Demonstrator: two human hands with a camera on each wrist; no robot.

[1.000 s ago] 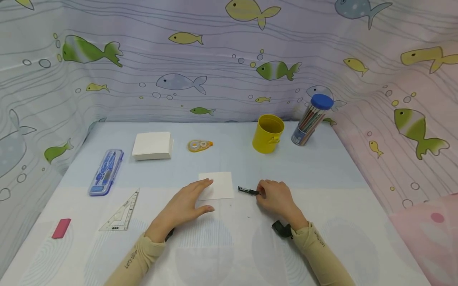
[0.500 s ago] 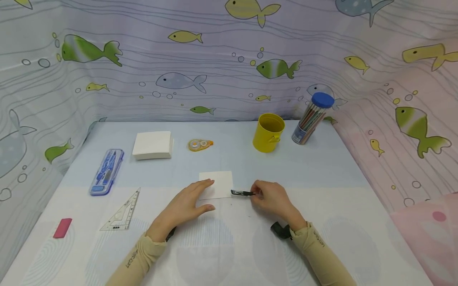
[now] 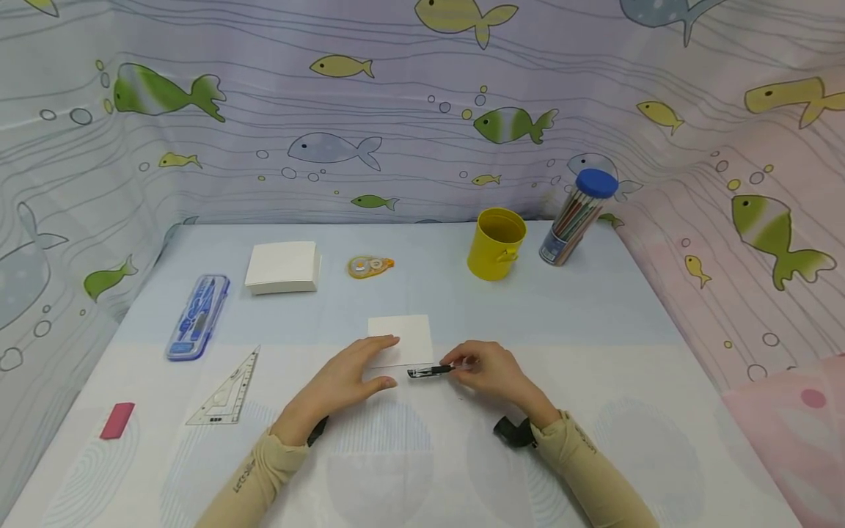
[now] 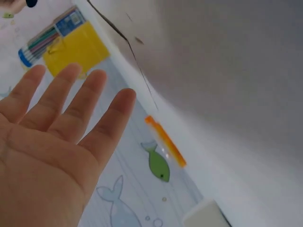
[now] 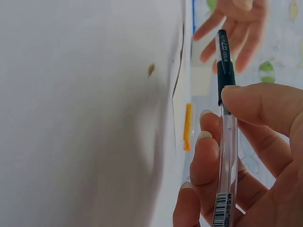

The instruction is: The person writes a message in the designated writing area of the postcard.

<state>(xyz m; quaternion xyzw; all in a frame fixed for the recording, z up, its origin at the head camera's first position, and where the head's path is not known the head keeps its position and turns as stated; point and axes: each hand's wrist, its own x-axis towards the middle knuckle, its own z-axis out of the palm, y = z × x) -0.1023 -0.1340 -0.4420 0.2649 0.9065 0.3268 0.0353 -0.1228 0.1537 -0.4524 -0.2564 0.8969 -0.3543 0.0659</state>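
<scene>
A white card [image 3: 404, 334] lies flat mid-table. My left hand [image 3: 370, 363] rests open across its near left corner, fingers straight; the left wrist view shows the spread palm [image 4: 71, 104] holding nothing. My right hand [image 3: 462, 365] pinches a clear-barrelled pen with a black cap [image 3: 429, 372] between thumb and fingers. The pen lies nearly level, its cap pointing left along the card's near edge, close to the left thumb. In the right wrist view the pen [image 5: 226, 127] runs up between the fingertips [image 5: 251, 101], towards the left hand [image 5: 232, 28].
At the back stand a yellow cup [image 3: 496, 244] and a blue-lidded tube of pencils [image 3: 577, 218]. A correction tape [image 3: 370, 267] and a white card stack [image 3: 282, 267] lie behind the card. A blue case [image 3: 197, 317], set square [image 3: 227, 389] and pink eraser [image 3: 116, 420] lie left. Fish-print curtains enclose the table.
My right hand has carried the pen leftward and nearer to me, from right of the card to its near edge. The left hand has barely moved.
</scene>
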